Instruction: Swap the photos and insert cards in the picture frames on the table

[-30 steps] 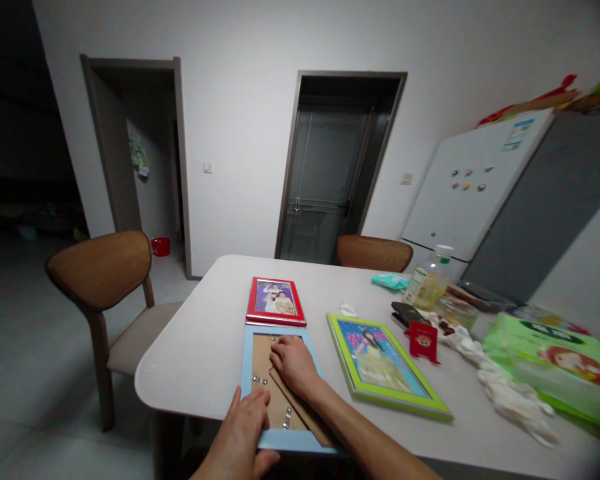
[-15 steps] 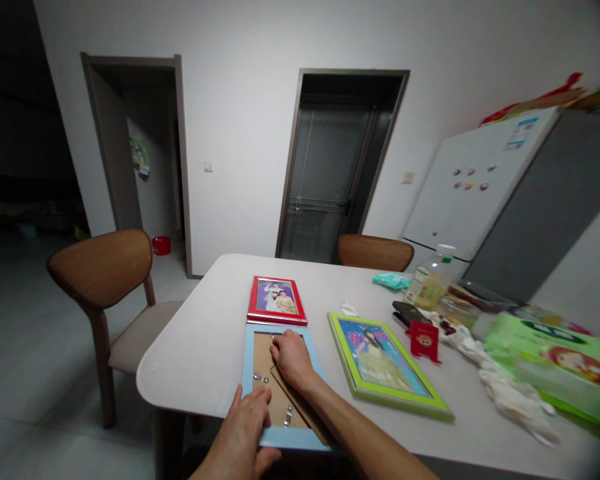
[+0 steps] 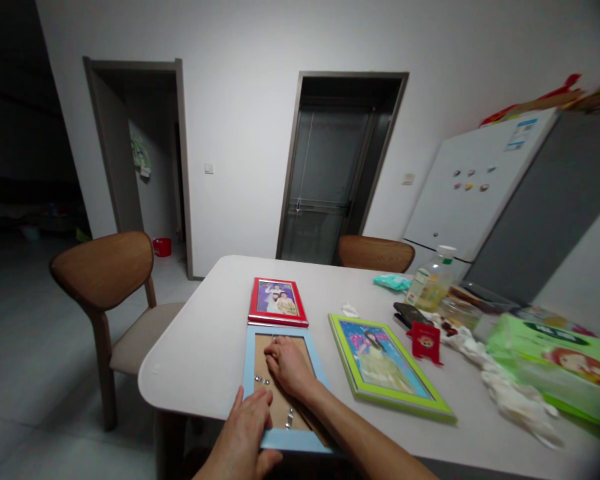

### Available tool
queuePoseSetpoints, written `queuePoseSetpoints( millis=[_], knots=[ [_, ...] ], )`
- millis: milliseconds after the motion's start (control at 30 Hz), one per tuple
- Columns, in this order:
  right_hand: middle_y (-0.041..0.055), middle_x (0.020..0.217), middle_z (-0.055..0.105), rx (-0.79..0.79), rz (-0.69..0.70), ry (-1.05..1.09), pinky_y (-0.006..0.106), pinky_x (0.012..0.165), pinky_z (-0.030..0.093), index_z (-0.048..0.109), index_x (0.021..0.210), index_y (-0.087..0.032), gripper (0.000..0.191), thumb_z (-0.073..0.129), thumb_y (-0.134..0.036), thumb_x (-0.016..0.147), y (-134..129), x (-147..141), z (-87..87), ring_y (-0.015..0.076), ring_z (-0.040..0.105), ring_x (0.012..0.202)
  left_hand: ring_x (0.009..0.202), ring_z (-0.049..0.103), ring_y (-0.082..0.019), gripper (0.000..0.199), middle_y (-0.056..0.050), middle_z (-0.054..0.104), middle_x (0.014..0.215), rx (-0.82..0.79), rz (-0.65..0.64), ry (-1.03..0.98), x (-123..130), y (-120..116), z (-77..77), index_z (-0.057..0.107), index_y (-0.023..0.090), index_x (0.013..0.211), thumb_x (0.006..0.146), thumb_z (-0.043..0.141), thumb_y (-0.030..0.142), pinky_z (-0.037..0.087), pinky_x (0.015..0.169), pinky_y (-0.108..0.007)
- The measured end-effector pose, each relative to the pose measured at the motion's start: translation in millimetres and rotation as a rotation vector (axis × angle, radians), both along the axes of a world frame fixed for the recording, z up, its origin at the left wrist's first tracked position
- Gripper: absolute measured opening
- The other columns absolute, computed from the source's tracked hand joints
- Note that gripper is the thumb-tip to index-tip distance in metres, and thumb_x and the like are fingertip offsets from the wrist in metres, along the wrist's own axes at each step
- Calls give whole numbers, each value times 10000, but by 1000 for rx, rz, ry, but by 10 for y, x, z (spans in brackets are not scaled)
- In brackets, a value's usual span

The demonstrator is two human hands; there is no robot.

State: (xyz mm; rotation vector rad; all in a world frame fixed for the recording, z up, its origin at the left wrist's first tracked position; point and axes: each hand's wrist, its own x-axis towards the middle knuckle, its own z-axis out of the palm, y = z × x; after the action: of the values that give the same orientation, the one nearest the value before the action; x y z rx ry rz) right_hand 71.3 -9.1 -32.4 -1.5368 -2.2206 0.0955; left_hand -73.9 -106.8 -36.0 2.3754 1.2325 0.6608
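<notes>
A light blue picture frame [image 3: 250,357] lies face down at the table's near edge, its brown backing board [image 3: 280,400] showing. Small metal clips [image 3: 261,380] sit along the board's edges. My left hand [image 3: 245,427] grips the frame's near left corner, fingers over the border and thumb at the near side. On the upper part of the board rests my right hand [image 3: 289,367], fingers bent together close to the top clip; what is under the fingertips is hidden. My right forearm covers much of the frame's right side.
Beyond the blue frame lies a red picture frame [image 3: 253,310], face up. A green picture frame [image 3: 405,399] lies to the right. Further right are a phone [image 3: 407,312], a red card-like item [image 3: 425,342], a bottle [image 3: 430,280], crumpled tissue [image 3: 510,393] and a green tissue pack [image 3: 545,360].
My right hand has shifted slightly left and down from the top clip, its fingers lying lower on the backing board. My left hand keeps its place at the corner.
</notes>
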Motion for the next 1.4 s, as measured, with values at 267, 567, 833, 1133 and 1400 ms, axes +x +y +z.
queuePoseSetpoints(
  millis=[267,567,833,1133,1400],
  knots=[
    [80,925,540,-8,-241,-71,283,724,315,599,857,-182,228,410,-283,781,40,182,-77,191,441,859,1167,368,-260,631,-169,493,1187,-20,0,20,21,10,38,392,110,1163,561,577,63,146,987,-558],
    [72,922,542,-50,-279,-93,309,704,308,592,924,-219,257,424,-342,773,207,29,-59,207,444,883,1168,367,-265,572,-140,501,1185,-49,-3,35,30,17,110,454,152,1105,556,589,72,143,992,-552],
    [55,930,570,-49,-259,-30,301,736,308,564,993,-233,265,453,-298,761,176,39,-19,194,463,885,1146,398,-267,579,-134,542,1130,-39,1,-20,17,16,73,444,157,1111,553,577,77,164,975,-566],
    [-5,887,572,-120,190,69,254,770,314,649,790,-258,161,586,-344,670,-170,22,45,152,470,861,1070,471,-247,549,-78,599,1017,-32,32,-56,30,16,16,483,180,1076,547,583,74,129,986,-568],
    [30,762,598,-73,27,61,232,682,349,614,698,-187,102,533,-248,710,-172,-141,59,150,498,771,1016,507,-236,578,-61,605,1003,-19,37,-76,40,18,13,460,204,1108,554,582,91,147,985,-565]
  ],
)
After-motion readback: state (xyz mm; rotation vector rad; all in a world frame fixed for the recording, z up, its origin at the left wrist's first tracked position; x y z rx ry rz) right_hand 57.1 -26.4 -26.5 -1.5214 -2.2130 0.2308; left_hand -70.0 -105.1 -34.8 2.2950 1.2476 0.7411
